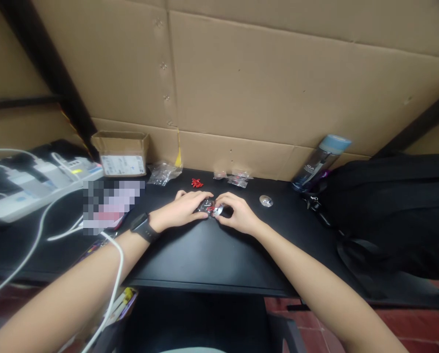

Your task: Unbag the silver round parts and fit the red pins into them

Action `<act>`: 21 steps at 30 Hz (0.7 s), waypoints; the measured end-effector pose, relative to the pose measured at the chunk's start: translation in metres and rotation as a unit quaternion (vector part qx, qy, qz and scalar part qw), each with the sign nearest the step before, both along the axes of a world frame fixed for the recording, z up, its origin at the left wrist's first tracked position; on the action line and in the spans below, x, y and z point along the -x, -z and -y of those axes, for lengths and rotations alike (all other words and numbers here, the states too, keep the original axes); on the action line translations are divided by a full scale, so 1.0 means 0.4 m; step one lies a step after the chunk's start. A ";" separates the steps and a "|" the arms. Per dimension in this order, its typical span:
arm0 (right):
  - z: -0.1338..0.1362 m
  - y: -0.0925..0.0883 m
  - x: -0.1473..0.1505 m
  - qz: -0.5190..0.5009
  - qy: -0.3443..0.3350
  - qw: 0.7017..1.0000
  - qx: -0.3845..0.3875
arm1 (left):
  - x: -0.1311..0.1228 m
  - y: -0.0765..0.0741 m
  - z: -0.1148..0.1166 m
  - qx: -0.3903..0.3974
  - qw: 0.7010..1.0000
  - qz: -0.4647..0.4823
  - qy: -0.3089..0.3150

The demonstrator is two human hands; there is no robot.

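Over the black table my left hand (185, 210) and my right hand (238, 214) meet close together. The left one, with a dark watch on its wrist, has fingers and thumb closed about a small dark, glossy piece with red bits (206, 208); its kind is unclear. Thumb and fingertips of the right pinch a small shiny silver piece (218, 211) against that piece's right side. Behind the hands lies a little heap of red parts (196, 183). A round silver disc (266, 201) rests to the right.
Clear plastic bags (164, 172) and small packets (237, 178) lie along the cardboard wall. A cardboard box (119, 154), power strip (38, 189) and white cable (120, 264) are left. On the right stand a blue-capped bottle (320, 162) and a black bag (392, 211).
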State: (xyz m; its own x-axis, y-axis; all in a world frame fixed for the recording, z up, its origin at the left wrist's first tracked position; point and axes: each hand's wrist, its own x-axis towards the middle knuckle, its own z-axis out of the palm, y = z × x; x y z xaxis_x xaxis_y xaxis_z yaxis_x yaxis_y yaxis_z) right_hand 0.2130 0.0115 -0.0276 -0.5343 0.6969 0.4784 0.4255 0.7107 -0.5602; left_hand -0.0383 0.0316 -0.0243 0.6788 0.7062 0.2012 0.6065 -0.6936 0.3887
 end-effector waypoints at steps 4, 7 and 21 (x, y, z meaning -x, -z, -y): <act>0.001 -0.004 -0.004 0.015 0.009 0.999 0.028 | 0.002 -0.006 0.004 0.013 1.000 0.003 0.006; 0.002 -0.005 -0.004 0.027 0.017 0.999 0.042 | 0.002 -0.010 0.005 0.022 1.000 0.005 0.011; 0.004 -0.009 -0.001 0.031 0.061 0.993 0.093 | 0.011 -0.009 0.002 0.031 0.999 -0.011 0.024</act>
